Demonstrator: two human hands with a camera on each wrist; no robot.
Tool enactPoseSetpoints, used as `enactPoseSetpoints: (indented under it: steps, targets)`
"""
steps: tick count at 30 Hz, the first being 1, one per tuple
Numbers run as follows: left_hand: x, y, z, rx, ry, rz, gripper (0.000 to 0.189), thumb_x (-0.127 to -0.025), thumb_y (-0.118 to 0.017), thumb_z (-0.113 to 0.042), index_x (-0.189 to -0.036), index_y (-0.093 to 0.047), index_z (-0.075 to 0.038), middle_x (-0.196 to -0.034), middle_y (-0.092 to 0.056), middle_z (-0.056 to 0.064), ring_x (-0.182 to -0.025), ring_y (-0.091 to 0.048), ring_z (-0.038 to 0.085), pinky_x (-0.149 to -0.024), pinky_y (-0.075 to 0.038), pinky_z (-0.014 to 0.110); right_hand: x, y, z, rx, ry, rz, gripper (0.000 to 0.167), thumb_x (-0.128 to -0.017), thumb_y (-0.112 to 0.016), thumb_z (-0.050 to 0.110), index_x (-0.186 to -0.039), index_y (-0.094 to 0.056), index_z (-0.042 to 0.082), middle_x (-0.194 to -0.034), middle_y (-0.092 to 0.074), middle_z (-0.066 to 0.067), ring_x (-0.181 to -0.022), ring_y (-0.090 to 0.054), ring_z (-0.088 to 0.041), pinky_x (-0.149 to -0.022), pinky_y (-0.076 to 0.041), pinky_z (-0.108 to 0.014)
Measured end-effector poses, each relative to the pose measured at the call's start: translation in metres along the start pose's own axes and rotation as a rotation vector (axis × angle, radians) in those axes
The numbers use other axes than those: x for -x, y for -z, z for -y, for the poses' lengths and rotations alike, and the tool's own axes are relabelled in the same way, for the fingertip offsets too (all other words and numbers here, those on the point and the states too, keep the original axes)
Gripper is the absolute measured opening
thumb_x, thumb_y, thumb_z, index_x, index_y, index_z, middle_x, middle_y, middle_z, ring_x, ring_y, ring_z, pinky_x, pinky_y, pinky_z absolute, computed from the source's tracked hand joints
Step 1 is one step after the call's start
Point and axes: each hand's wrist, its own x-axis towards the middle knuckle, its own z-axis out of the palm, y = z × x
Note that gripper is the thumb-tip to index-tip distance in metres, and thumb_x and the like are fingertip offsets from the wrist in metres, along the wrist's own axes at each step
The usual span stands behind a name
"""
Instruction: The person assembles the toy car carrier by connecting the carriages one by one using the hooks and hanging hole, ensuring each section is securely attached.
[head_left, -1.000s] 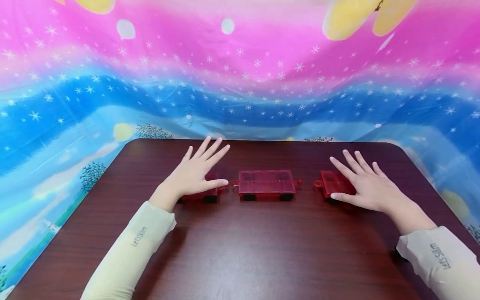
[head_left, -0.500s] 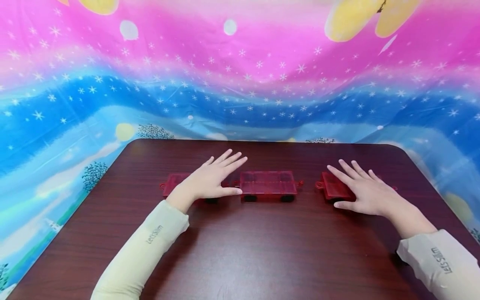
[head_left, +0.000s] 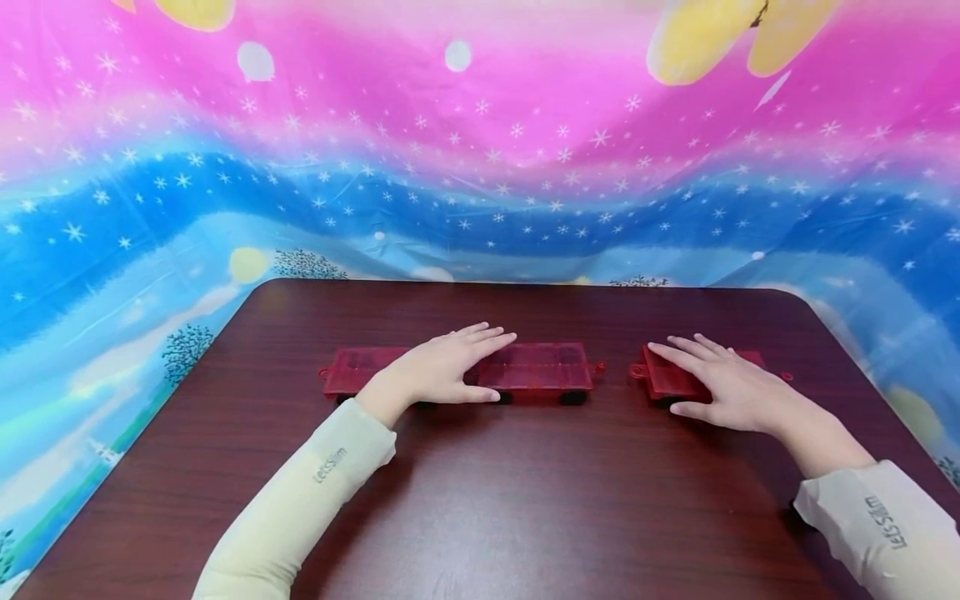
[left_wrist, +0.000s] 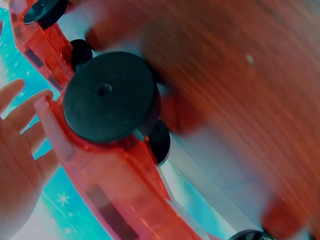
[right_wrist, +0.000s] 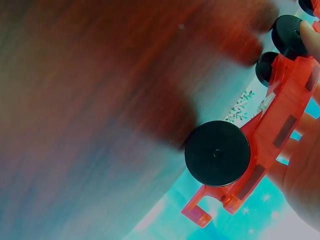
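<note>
Three red translucent toy train cars with black wheels stand in a row on the table. My left hand is over the gap between the left car and the middle car, fingers extended, thumb along the near side. Their facing ends are hidden under it. Over the right car spreads my right hand, its thumb by the near side and its fingers across the top. In the right wrist view the thumb lies against a black wheel. Whether the left fingers touch a car I cannot tell.
The dark brown wooden table stretches in front of the cars. A pink and blue snowflake cloth hangs behind and beside it. Small coupling loops stick out from the cars' ends, such as the hook on the right one.
My left hand has moved right, from over the left car to the gap beside the middle car, and lower. My right hand has sunk slightly closer to the right car.
</note>
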Motion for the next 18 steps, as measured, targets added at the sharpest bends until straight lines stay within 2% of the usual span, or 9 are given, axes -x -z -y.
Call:
enactPoseSetpoints:
  steps: [3,11,18]
  targets:
    - [-0.0021,-0.0013,-0.001,0.013,-0.011,0.013,0.085,-0.09,-0.065,-0.053,-0.159,-0.024,-0.025,-0.165,-0.027,0.005,-0.154,-0.02,0.026,-0.123,-0.027,0.045,-0.0004,0.0006,-0.0007,0.002,0.012,-0.012,0.086,-0.084,-0.077,0.044,-0.155,-0.033,0.026,-0.154,-0.038,-0.021,-0.139,-0.03,-0.057,-0.105,-0.03,-0.074]
    - [-0.0084,-0.0038,0.0,0.009,-0.014,0.048,0.082,-0.092,-0.067,-0.046,-0.159,-0.023,-0.027,-0.164,-0.029,0.005,-0.152,-0.028,0.024,-0.12,-0.032,0.043,-0.0005,-0.0004,-0.0032,0.004,0.015,-0.021,0.084,-0.084,-0.078,0.04,-0.154,-0.035,0.024,-0.149,-0.044,-0.021,-0.136,-0.036,-0.05,-0.098,-0.041,-0.07]
    - [-0.0102,-0.0012,-0.0006,0.002,-0.021,0.066,0.081,-0.091,-0.07,-0.041,-0.159,-0.027,-0.028,-0.162,-0.034,0.0,-0.148,-0.034,0.02,-0.12,-0.033,0.039,-0.0017,-0.0003,-0.0043,0.003,0.016,-0.016,0.085,-0.083,-0.079,0.036,-0.155,-0.035,0.026,-0.148,-0.045,-0.021,-0.133,-0.038,-0.047,-0.096,-0.044,-0.068]
